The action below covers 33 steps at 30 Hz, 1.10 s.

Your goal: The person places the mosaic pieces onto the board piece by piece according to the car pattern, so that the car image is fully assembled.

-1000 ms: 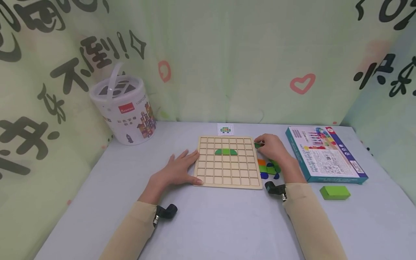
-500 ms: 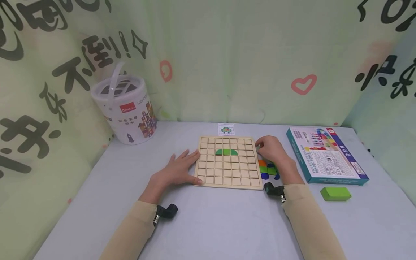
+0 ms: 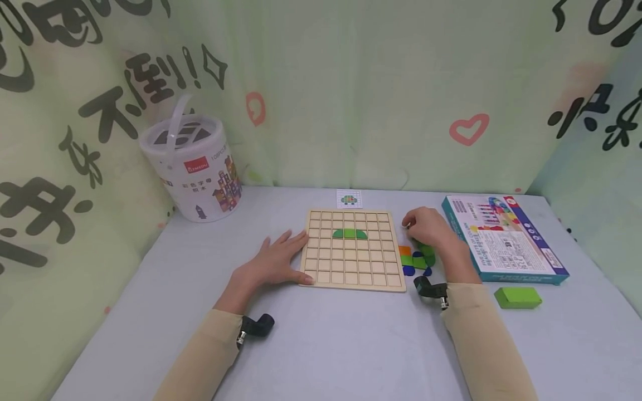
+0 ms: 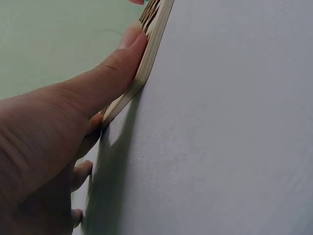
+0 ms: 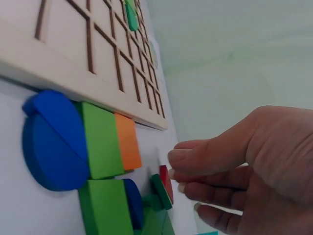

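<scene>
Your wooden grid board (image 3: 353, 250) lies flat on the grey surface (image 3: 326, 345), pale, square, cut into rows of small square cells. Two green quarter-round pieces (image 3: 349, 234) sit side by side in its middle cells, making a dome with its flat edge toward you. Just off the board's right edge lies a cluster of flat pieces (image 5: 93, 156): a blue round one made of two parts, green rectangles, an orange one touching a green neighbour. Farther in the cluster, a small green piece and a red one (image 5: 164, 188) stand tilted on edge (the red mostly hidden behind the green).
</scene>
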Available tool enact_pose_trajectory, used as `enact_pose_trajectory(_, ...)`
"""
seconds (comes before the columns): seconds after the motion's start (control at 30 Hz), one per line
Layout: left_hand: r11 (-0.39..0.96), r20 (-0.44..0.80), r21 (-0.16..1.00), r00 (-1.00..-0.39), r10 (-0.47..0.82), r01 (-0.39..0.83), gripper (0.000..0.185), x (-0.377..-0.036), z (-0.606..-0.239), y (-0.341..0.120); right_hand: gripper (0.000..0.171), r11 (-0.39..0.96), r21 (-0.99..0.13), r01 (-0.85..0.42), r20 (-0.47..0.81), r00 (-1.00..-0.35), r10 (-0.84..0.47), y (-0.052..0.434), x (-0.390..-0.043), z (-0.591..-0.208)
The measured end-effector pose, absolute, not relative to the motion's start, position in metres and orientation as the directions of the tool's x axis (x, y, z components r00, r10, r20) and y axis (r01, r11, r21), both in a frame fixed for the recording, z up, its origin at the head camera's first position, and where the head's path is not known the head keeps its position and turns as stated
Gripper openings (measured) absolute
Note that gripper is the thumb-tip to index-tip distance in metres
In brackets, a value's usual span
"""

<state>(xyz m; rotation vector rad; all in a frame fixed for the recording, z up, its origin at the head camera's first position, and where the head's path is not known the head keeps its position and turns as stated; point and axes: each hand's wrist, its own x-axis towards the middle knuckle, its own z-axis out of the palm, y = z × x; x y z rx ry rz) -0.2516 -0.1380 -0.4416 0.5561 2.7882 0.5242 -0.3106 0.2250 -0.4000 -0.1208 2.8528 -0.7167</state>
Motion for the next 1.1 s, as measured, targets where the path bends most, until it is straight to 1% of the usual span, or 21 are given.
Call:
enact_pose_trajectory(0.17,0.863,-0.174,0.394,-0.896,0.409,0.317,0.113,-0.251,-0.440,-0.138,0.030,0.897,-0.441,-0.018,-0.184,-0.977,-0.110,0.231,-0.307,-0.394)
enact_pose_trajectory(0.3,0.865,-0.173,0.389,-0.898,0.405,0.316,0.113,-0.251,-0.441,-0.139,0.023,0.906,-0.423,-0.015,-0.216,-0.969,-0.117,0.233,-0.309,-0.399)
enact_pose_trajectory(0.53,0.864,-0.172,0.387,-0.895,0.411,0.322,0.113,-0.252,-0.442,-0.139,0.018,0.896,-0.444,0.004,-0.219,-0.970,-0.103,0.232,-0.313,-0.406)
enact_pose_trajectory(0.63,0.865,-0.174,0.386,-0.896,0.409,0.320,0.113,-0.252,-0.443,-0.139,0.012,0.879,-0.477,-0.016,-0.184,-0.976,-0.117,0.231,-0.312,-0.405)
enact_pose_trajectory(0.73,0.866,-0.178,0.384,-0.895,0.409,0.319,0.113,-0.252,-0.443,-0.139,0.005,0.862,-0.503,-0.062,-0.128,-0.981,-0.146,0.228,-0.311,-0.402)
enact_pose_trajectory(0.83,0.865,-0.177,0.386,-0.894,0.411,0.321,0.113,-0.252,-0.443,-0.138,0.003,0.853,-0.506,-0.123,-0.063,-0.982,-0.179,0.220,-0.309,-0.397)
enact_pose_trajectory(0.97,0.864,-0.170,0.382,-0.894,0.415,0.329,0.112,-0.252,-0.443,-0.138,0.008,0.822,-0.535,-0.194,0.011,-0.975,-0.224,0.203,-0.305,-0.392)
enact_pose_trajectory(1.1,0.864,-0.165,0.377,-0.894,0.416,0.333,0.113,-0.252,-0.444,-0.138,0.018,0.762,-0.602,-0.238,0.041,-0.963,-0.268,0.183,-0.304,-0.392)
